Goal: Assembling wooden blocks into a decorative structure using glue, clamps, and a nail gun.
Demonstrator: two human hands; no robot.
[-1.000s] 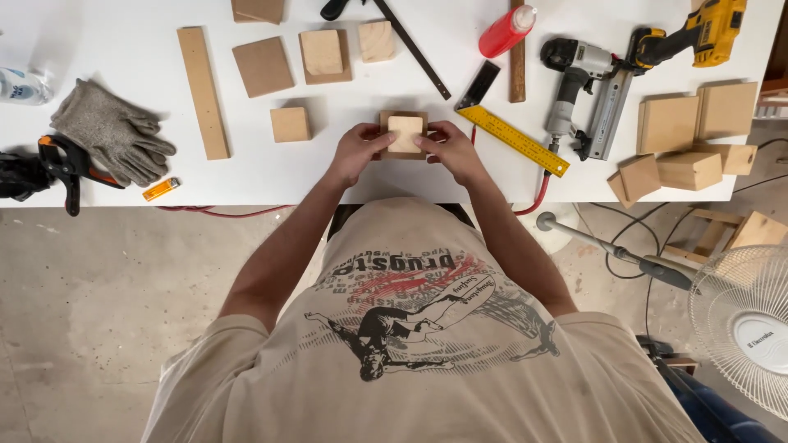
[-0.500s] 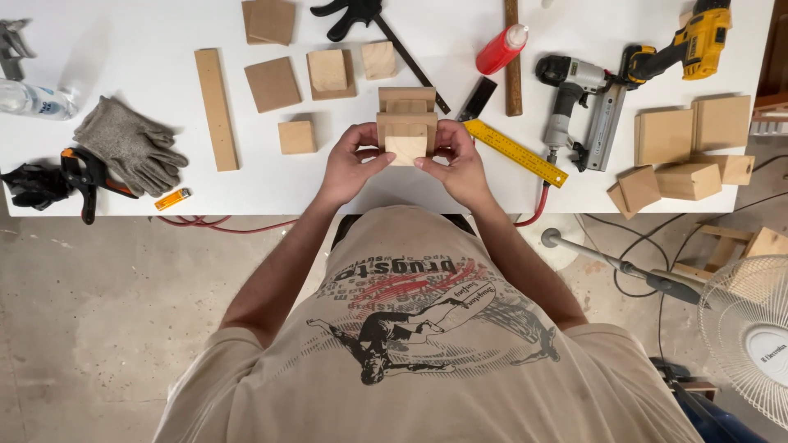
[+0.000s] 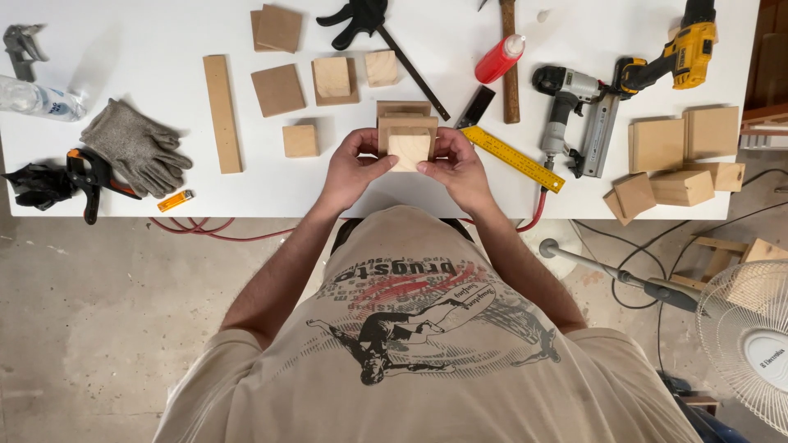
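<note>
Head view: both hands meet at the near edge of the white tabletop (image 3: 123,33), over its middle. The left hand (image 3: 355,168) and right hand (image 3: 456,168) each have their fingers curled closed around a small wooden assembly (image 3: 408,135). It looks like a pale square block fronting two or three brown boards stacked behind it, lifted just off the tabletop; how the pieces are joined cannot be told. The thumbs press on the block's lower corners.

As a judgement, the work is partway along: a few pieces are already gathered into one stack in the hands, while many remain loose. At 11 o'clock of the hands lie a long strip (image 3: 222,113), a flat brown square (image 3: 278,89), a small cube (image 3: 300,140) and a block on a board (image 3: 332,78). At 3 o'clock sits a pile of blocks (image 3: 677,160).

No tool is in hand. The nail gun (image 3: 574,111) and yellow ruler (image 3: 513,157) lie at 2 o'clock of the hands, the red glue bottle (image 3: 499,59) at 1 o'clock and a black clamp (image 3: 369,20) at 12 o'clock. Grey gloves (image 3: 135,146) rest well apart at 9 o'clock. So the fastening looks not yet done.
</note>
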